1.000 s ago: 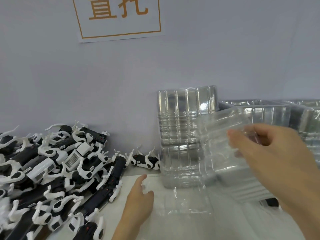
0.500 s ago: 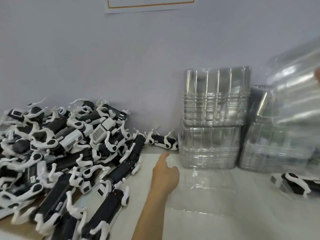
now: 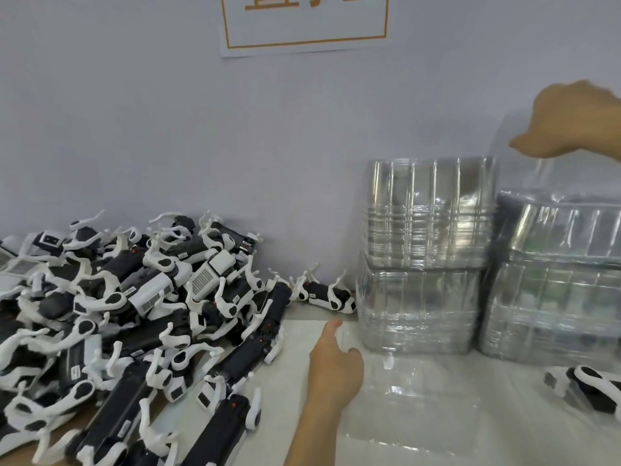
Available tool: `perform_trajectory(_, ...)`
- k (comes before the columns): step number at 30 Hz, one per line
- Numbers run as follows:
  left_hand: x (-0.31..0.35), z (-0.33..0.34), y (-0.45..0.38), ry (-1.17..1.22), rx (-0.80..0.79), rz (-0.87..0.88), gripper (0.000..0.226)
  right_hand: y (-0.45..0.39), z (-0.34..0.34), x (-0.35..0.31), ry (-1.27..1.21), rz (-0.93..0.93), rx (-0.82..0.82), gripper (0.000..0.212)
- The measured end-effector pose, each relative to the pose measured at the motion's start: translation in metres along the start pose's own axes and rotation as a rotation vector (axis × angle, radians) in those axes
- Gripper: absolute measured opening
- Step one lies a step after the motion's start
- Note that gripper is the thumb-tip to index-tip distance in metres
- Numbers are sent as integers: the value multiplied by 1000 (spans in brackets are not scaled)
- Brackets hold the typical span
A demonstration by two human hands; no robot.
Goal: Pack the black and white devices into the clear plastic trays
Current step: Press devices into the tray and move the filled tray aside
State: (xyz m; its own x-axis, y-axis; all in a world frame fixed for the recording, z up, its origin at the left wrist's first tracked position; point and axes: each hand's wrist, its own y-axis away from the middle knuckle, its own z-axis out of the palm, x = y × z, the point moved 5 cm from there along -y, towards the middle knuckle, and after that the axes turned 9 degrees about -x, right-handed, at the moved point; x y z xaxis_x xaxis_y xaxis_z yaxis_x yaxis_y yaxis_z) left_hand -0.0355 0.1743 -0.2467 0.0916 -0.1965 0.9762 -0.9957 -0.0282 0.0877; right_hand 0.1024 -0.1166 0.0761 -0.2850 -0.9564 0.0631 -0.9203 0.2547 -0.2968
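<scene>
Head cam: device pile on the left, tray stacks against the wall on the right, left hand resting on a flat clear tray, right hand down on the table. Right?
Not quite. In the head view the right hand is raised above the tray stacks, at thin clear plastic, not down on the table. The rest stands: the device pile is on the left and the left hand rests on the flat clear tray.
</scene>
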Motion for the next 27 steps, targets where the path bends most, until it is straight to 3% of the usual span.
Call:
perform_trajectory(6,4,0,-1,19,18,3,59,-7,31,29,-69,-50,100,58)
perform_trajectory(11,5,0,3,15,41,-27,58,0,59,48,-247,-69,131,46)
perform_trajectory(16,6,0,2,-28,47,-36,56,87,64,44,-602,-139,370,44)
perform_trajectory(19,5,0,4,-30,43,-55,54,165,75,26,-839,-258,483,28)
perform_trajectory(22,4,1,6,-21,59,-51,52,223,113,3,-1015,-306,398,22)
perform_trajectory(27,4,9,8,-23,39,-38,50,254,208,-32,-1173,-197,-19,28)
